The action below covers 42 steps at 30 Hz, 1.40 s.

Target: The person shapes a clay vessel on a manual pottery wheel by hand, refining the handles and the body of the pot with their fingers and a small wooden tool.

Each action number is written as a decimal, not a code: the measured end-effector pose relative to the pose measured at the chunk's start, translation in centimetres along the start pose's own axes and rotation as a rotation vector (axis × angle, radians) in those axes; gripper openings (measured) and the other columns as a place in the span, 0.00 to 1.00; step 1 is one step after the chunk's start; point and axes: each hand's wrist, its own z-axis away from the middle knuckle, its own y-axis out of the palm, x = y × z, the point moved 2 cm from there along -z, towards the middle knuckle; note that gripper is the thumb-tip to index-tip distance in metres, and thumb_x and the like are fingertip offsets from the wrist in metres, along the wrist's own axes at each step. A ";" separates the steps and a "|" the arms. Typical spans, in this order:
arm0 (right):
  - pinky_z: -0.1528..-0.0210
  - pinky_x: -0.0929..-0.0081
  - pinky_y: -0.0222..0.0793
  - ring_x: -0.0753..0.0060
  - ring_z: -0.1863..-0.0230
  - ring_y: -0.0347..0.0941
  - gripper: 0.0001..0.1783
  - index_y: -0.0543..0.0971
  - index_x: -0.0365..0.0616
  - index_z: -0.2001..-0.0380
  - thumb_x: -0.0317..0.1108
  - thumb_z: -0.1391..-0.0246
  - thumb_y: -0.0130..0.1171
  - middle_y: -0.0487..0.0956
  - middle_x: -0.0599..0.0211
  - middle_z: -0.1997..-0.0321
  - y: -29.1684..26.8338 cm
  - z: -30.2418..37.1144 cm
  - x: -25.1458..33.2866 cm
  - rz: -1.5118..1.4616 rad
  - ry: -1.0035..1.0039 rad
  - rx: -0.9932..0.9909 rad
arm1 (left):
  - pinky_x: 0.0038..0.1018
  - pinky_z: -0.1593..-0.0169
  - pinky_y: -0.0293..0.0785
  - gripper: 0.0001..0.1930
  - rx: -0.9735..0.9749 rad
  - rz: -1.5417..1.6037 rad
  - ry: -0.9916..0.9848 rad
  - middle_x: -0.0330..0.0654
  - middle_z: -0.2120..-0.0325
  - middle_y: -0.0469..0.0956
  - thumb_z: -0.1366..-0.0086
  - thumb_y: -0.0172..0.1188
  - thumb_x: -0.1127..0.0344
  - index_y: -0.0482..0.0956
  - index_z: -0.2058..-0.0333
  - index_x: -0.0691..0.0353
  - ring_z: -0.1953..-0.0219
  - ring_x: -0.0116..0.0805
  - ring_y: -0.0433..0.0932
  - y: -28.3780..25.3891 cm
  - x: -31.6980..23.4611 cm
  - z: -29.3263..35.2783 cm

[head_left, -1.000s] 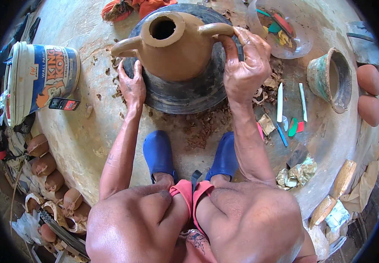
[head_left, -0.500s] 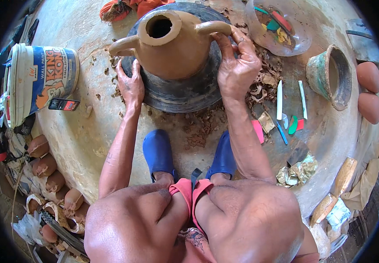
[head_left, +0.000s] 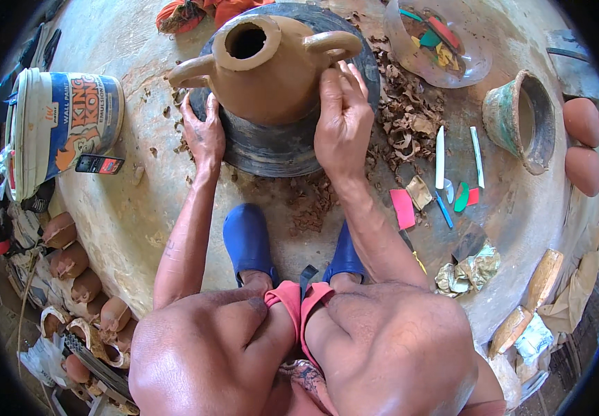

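Observation:
A brown clay pot (head_left: 265,87) with a round open mouth and two side handles stands upright on a dark round turntable (head_left: 272,156). My left hand (head_left: 204,135) is at the turntable's left rim, just under the pot's left handle (head_left: 192,71). Its thumb and fingers are spread, holding nothing. Beneath the right handle (head_left: 334,46), my right hand (head_left: 344,118) lies along the pot's side with its fingers stretched upward. The fingertips of that hand are partly hidden close to the handle, and whether they press the clay is hard to see.
Clay shavings (head_left: 410,132) lie right of the turntable, near a clear plastic basin (head_left: 476,69) of coloured scraps. White strips (head_left: 440,159) and small coloured pieces are on the floor. A greenish pot (head_left: 504,114) lies tilted at right; a paint bucket (head_left: 64,132) and phone (head_left: 100,164) are at left.
My right hand has let go of the right handle and moved left and down to the pot's side. My left hand stays near the turntable's rim.

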 end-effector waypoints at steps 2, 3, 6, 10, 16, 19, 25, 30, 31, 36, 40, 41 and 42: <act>0.27 0.43 0.64 0.27 0.34 0.73 0.21 0.86 0.33 0.47 0.41 0.26 0.56 0.84 0.43 0.39 -1.5 -0.4 -1.6 0.158 -0.110 0.056 | 0.42 0.29 0.70 0.36 0.015 0.025 -0.004 0.62 0.35 0.78 0.23 0.61 0.49 0.67 0.28 0.68 0.33 0.54 0.78 0.1 0.0 0.0; 0.28 0.43 0.65 0.27 0.35 0.74 0.21 0.87 0.33 0.49 0.40 0.27 0.56 0.84 0.43 0.39 -2.1 -0.7 -1.8 0.309 -0.218 0.116 | 0.42 0.29 0.70 0.36 0.025 0.044 -0.010 0.62 0.35 0.78 0.23 0.61 0.49 0.67 0.28 0.68 0.33 0.54 0.78 0.0 -0.1 -0.1; 0.37 0.50 0.73 0.41 0.44 0.80 0.12 0.89 0.38 0.59 0.35 0.33 0.64 0.88 0.52 0.51 -3.8 -0.8 -1.7 0.383 -0.243 0.011 | 0.42 0.29 0.70 0.35 0.018 0.026 -0.029 0.63 0.35 0.77 0.23 0.61 0.49 0.67 0.28 0.68 0.33 0.54 0.77 -0.1 -0.5 -0.3; 0.54 0.58 0.77 0.57 0.60 0.81 0.07 0.89 0.42 0.61 0.29 0.43 0.76 0.87 0.63 0.64 -3.9 -0.2 -0.2 0.268 -0.300 -0.066 | 0.42 0.29 0.70 0.35 0.077 0.045 -0.066 0.63 0.35 0.77 0.23 0.61 0.50 0.67 0.28 0.69 0.33 0.54 0.77 -0.7 -1.1 0.1; 0.65 0.70 0.75 0.70 0.76 0.78 0.29 0.76 0.43 0.28 0.43 0.26 0.58 0.84 0.61 0.74 -2.6 -0.6 -0.4 0.200 -0.132 0.232 | 0.42 0.29 0.70 0.35 0.025 0.019 -0.032 0.63 0.34 0.76 0.23 0.61 0.49 0.67 0.28 0.68 0.33 0.55 0.77 -0.4 -1.1 0.1; 0.63 0.70 0.74 0.72 0.72 0.76 0.29 0.76 0.44 0.28 0.42 0.26 0.60 0.81 0.64 0.75 -2.7 0.0 -1.3 0.079 -0.048 0.253 | 0.42 0.29 0.69 0.35 0.059 0.047 -0.053 0.63 0.35 0.77 0.23 0.61 0.49 0.67 0.28 0.68 0.33 0.55 0.77 -0.2 -2.8 1.2; 0.58 0.67 0.66 0.65 0.71 0.71 0.30 0.79 0.48 0.30 0.44 0.32 0.67 0.77 0.66 0.73 -4.8 -0.3 -4.4 0.113 -0.307 0.290 | 0.46 0.32 0.72 0.39 0.025 0.076 -0.069 0.65 0.38 0.79 0.27 0.66 0.44 0.69 0.29 0.65 0.37 0.60 0.80 -0.6 -1.5 0.3; 0.56 0.66 0.68 0.64 0.68 0.73 0.30 0.80 0.50 0.31 0.40 0.34 0.70 0.80 0.64 0.67 -3.1 -1.1 -2.9 0.087 -0.283 0.272 | 0.43 0.29 0.69 0.35 0.031 0.034 -0.049 0.63 0.35 0.77 0.23 0.61 0.50 0.67 0.27 0.67 0.33 0.55 0.77 -0.6 -1.7 0.4; 0.57 0.67 0.69 0.64 0.66 0.74 0.29 0.81 0.51 0.32 0.38 0.35 0.71 0.81 0.64 0.66 -3.2 -0.8 -3.2 0.087 -0.260 0.278 | 0.43 0.29 0.69 0.35 0.037 0.041 -0.048 0.63 0.35 0.77 0.23 0.61 0.51 0.66 0.27 0.67 0.33 0.55 0.77 -0.6 -1.7 0.4; 0.66 0.70 0.70 0.67 0.68 0.73 0.08 0.91 0.44 0.57 0.33 0.37 0.74 0.80 0.66 0.69 -4.9 0.2 -5.4 0.180 -0.235 0.057 | 0.45 0.30 0.70 0.40 0.022 0.089 -0.045 0.66 0.37 0.77 0.27 0.66 0.43 0.68 0.29 0.69 0.35 0.60 0.77 -0.3 -1.5 0.3; 0.64 0.70 0.73 0.74 0.67 0.74 0.12 0.89 0.42 0.57 0.39 0.35 0.74 0.78 0.68 0.69 -3.9 -1.5 -3.2 0.116 -0.035 -0.050 | 0.43 0.31 0.72 0.32 0.004 0.004 -0.022 0.62 0.38 0.80 0.23 0.61 0.54 0.68 0.29 0.67 0.35 0.54 0.80 -0.9 -0.7 -0.2; 0.64 0.70 0.73 0.74 0.67 0.74 0.12 0.89 0.42 0.57 0.39 0.35 0.74 0.78 0.68 0.69 -3.1 -2.1 -2.5 0.120 -0.041 -0.053 | 0.43 0.32 0.73 0.31 0.011 0.019 -0.011 0.62 0.39 0.81 0.23 0.61 0.54 0.69 0.29 0.67 0.36 0.54 0.80 -0.7 -0.4 -0.4; 0.65 0.71 0.73 0.74 0.66 0.74 0.13 0.88 0.42 0.55 0.40 0.35 0.73 0.79 0.67 0.66 -2.3 -2.5 -2.3 0.070 -0.050 -0.070 | 0.43 0.32 0.73 0.31 0.016 0.025 -0.013 0.62 0.39 0.81 0.23 0.61 0.54 0.69 0.29 0.67 0.36 0.54 0.80 -0.5 -1.3 0.0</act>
